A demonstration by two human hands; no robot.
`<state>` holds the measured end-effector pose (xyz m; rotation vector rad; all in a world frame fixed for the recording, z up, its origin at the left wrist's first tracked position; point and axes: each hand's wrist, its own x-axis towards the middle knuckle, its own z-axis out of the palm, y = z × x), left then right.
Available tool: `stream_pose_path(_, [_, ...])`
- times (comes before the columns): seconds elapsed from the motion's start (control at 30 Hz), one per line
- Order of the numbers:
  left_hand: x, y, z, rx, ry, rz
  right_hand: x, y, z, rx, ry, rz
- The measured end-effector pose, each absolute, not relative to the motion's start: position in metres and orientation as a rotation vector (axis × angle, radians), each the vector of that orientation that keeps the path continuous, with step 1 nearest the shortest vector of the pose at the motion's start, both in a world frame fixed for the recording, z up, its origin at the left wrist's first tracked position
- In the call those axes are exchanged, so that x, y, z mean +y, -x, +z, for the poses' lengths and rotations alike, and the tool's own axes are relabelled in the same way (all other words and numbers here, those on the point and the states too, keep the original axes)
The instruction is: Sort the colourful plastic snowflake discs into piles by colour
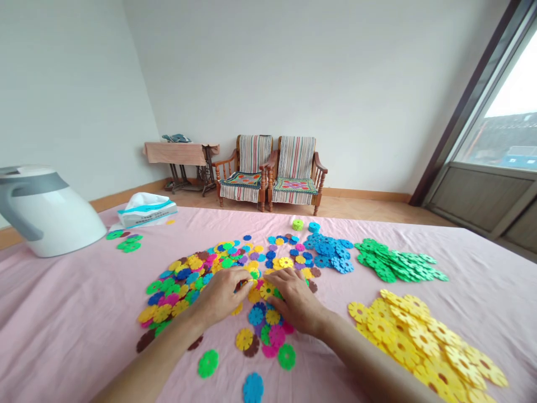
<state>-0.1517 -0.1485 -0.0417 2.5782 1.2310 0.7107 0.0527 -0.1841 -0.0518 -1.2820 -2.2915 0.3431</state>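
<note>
Flat notched plastic snowflake discs in many colours lie in a mixed heap on the pink cloth. My left hand is at the heap's right side, its fingers curled and pinched around a few discs, with a yellow edge showing at the fingertips. Just across from it, my right hand rests palm down on other discs, fingers stretched toward the left hand. Its palm hides what lies beneath. Nearer to me are a pink disc, a green disc and a blue disc.
Sorted piles lie to the right: blue discs, green discs and yellow discs. A green stack and a blue stack stand behind. At left are a white kettle and a tissue pack. Two chairs are beyond.
</note>
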Motion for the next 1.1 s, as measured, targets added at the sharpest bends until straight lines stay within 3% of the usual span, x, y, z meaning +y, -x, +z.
stream_pose_path(0.23, [-0.148, 0.152, -0.042, 1.253, -2.579, 0.692, -0.179, -0.052, -0.062, -2.12, 1.225, 0.396])
stream_pose_path(0.63, [-0.155, 0.142, -0.039, 0.964, -2.054, 0.736, -0.179, -0.05, -0.056, -1.678, 1.23, 0.906])
stream_pose_path(0.8, [-0.155, 0.141, -0.039, 0.991, -2.06, 0.793, -0.179, -0.076, -0.034, -1.824, 1.223, 0.988])
stream_pose_path(0.97, [-0.14, 0.152, -0.049, 1.236, -2.313, 1.009, -0.186, -0.135, 0.007, -2.312, 1.192, 1.173])
stream_pose_path(1.1, [-0.133, 0.156, -0.058, 1.255, -2.536, 0.941, -0.191, -0.161, 0.018, -2.526, 1.307, 1.179])
